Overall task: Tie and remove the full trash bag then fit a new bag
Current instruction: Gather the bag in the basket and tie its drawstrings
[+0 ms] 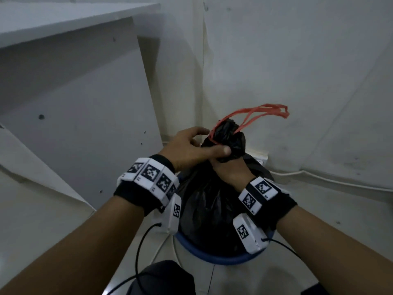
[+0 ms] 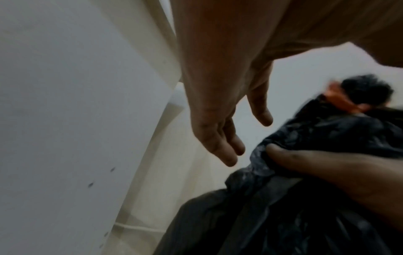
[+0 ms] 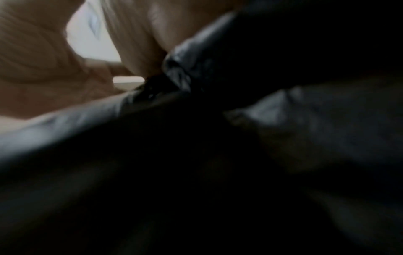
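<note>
The black trash bag (image 1: 212,209) sits in a blue-rimmed bin (image 1: 221,259) on the floor, in the corner by a white wall (image 1: 297,60) and a white cabinet (image 1: 74,103). Its top is gathered into a neck. The right hand (image 1: 230,170) is curled tight around that neck from below (seen clearly in the left wrist view; the right wrist view is mostly dark plastic, blurry). The left hand (image 1: 191,145) is at the neck's left side, thumb touching the bunched plastic, other fingers (image 2: 218,146) straight and loose, not clamping anything. Red drawstring (image 1: 255,113) wraps the neck, w/ two loops sticking out to the right, free in the air.
</note>
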